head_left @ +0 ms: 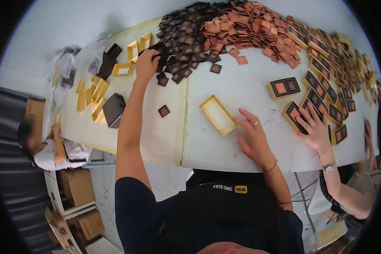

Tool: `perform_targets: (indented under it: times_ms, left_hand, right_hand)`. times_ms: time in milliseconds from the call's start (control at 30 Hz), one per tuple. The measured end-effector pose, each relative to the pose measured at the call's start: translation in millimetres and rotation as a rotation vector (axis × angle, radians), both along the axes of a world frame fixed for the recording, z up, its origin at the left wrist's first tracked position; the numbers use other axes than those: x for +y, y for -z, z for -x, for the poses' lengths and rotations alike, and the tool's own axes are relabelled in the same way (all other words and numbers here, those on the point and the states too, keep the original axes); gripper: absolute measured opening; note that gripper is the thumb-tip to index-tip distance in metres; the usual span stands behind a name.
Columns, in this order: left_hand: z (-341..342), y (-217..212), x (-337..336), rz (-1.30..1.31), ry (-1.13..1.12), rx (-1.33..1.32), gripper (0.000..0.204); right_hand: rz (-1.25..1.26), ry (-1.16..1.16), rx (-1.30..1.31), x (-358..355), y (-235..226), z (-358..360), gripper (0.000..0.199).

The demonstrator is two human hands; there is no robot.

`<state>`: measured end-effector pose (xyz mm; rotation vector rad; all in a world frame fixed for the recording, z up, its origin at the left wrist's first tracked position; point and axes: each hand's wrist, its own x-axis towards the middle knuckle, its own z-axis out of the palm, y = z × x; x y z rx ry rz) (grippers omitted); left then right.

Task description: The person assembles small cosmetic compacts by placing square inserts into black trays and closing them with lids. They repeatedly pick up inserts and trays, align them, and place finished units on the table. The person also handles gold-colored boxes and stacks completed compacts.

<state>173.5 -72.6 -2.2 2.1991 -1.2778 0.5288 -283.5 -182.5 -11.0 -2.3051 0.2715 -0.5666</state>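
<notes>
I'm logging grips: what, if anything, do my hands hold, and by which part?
Your right hand holds nothing, open beside the gold box. Your left hand, by the dark squares: cannot tell.

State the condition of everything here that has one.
Gold frame: open-topped, unfilled
Right hand: open, beside the frame
Black squares: heaped loosely
Left hand: by the black squares, hold unclear
Copper squares: heaped loosely
Separate filled box: open, holding copper and black squares
Co-worker's hand: palm-down, spread

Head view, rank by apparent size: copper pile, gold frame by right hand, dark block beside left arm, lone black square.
1. Copper pile
2. Gold frame, dark block: too alike to rank
3. Lone black square
</notes>
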Motion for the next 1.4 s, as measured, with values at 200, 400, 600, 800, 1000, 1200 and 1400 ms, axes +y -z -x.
perform_targets:
  times_ms: [200, 400, 600, 800, 1000, 1200, 1400]
  left_hand:
    - [114, -40, 14, 0.526, 0.113, 0.924, 0.01]
    - [223, -50, 52, 0.729, 0.363, 1.676, 0.019]
    - [304, -23, 42, 0.851, 0.362, 1.689, 0.02]
    - [332, -15, 38, 0.804, 0.36, 1.495, 0.027]
    - [337, -19, 39, 0.815, 0.401, 1.61, 0.032]
    - [342, -16, 40, 0.838, 0.383, 1.641, 0.033]
    - [347, -14, 42, 0.92, 0.321, 1.529, 0.036]
  right_hand:
    - [0.061, 0.124, -0.035, 20, -7, -29, 0.062]
    - [0.132, 0.003, 0.131, -4, -14, 7, 0.061]
    - [-0.291, 0.068, -0.123, 12, -54, -15, 0.079]
    - [-0.597, 0.018, -0.095, 11, -38, -18, 0.067]
    - [-1.084, -0.085, -0.071, 18, -34, -12, 0.056]
    - [-1.201, -0.095, -0.037, 23, -35, -9, 0.053]
    - [-1.034, 0.042, -0.062, 20, -34, -6, 0.053]
